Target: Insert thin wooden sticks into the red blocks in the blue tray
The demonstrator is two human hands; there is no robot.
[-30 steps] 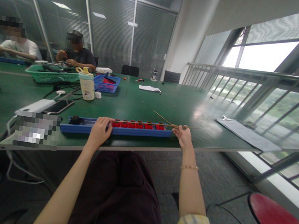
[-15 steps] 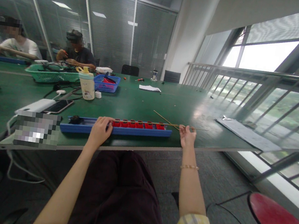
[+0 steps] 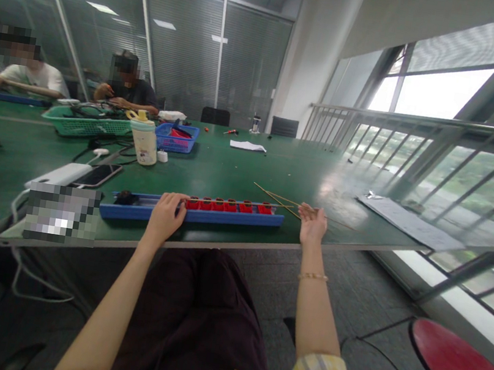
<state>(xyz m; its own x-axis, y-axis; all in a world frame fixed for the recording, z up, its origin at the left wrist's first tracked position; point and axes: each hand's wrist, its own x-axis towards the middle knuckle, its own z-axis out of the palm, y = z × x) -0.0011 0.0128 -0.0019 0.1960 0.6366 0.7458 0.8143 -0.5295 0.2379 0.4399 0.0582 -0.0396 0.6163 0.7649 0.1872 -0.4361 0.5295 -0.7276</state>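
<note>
A long blue channel [image 3: 233, 216] lies along the table's near edge, with several red blocks [image 3: 231, 206] in a row inside it and a black part [image 3: 126, 197] near its left end. My left hand [image 3: 167, 215] is closed over the channel, left of the blocks. One thin brass-coloured rod [image 3: 283, 206] runs over the blocks and sticks out at the right end. Beyond that end, my right hand [image 3: 313, 224] has its palm turned up and fingers closed around another thin rod [image 3: 283, 197], which slants across the table. A further thin rod [image 3: 287, 209] lies beneath, crossing the first.
Left of the channel are a phone [image 3: 100, 176] and a white power bank [image 3: 60, 176] with cables. Behind stand a cup [image 3: 144, 144], a green basket [image 3: 84, 125] and a blue basket [image 3: 176, 138]. A clipboard [image 3: 408, 221] lies right. Two people sit at far left.
My right hand has shifted slightly right and turned more palm-up. The rod in it now slants away from the one over the channel. My left hand stays put.
</note>
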